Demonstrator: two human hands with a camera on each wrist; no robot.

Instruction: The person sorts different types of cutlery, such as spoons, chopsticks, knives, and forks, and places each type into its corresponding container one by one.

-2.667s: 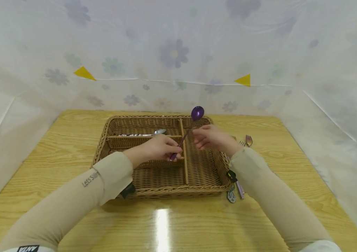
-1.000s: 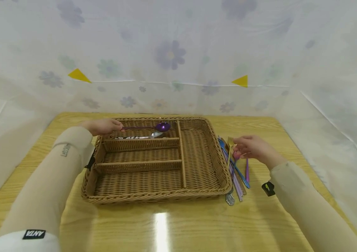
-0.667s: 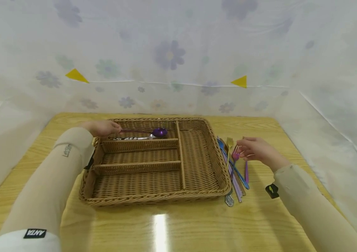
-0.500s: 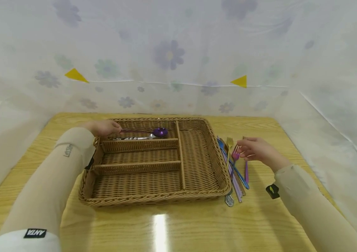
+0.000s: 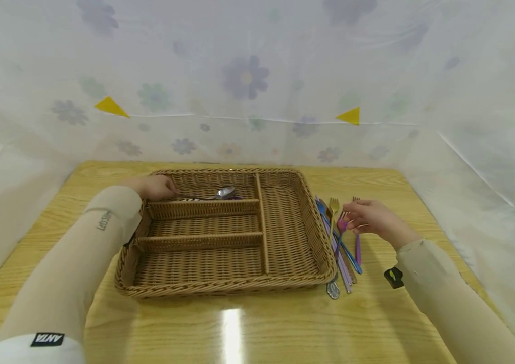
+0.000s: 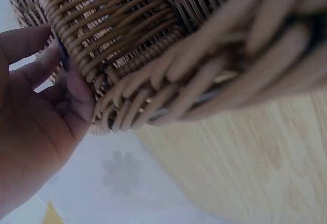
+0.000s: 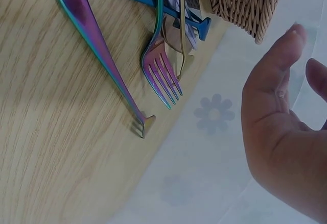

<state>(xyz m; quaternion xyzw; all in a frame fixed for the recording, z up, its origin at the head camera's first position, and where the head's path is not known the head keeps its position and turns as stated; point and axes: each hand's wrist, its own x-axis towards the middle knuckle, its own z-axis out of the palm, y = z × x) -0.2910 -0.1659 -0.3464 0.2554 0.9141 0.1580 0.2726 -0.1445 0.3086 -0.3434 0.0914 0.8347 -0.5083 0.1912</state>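
Observation:
My left hand [image 5: 159,187] is at the back left corner of the wicker tray [image 5: 225,290], pinching the handle of a silver spoon [image 5: 225,193] over the back compartment. A bit of a purple spoon [image 5: 237,197] shows beneath that spoon's bowl; the rest is hidden. In the left wrist view a dark thin handle [image 6: 62,53] sits between thumb and fingers, right by the woven rim. To the tray's right, my right hand [image 5: 373,220] hovers with loosely bent fingers, holding nothing. Close by its fingertips lie a pink-purple fork [image 5: 341,226] and a gold fork [image 5: 333,205].
Several pieces of cutlery overlap beside the tray's right wall, among them a blue handle [image 5: 355,264], a purple fork [image 5: 358,247] and an ornate silver handle end [image 5: 332,289]. Dividers [image 5: 202,235] split the tray into compartments. A flowered white sheet [image 5: 248,136] hangs behind the wooden table [image 5: 184,328].
My left hand carried the purple spoon left to the back compartment and let it go there, then took the silver spoon's handle. My right hand moved right, over to the cutlery pile.

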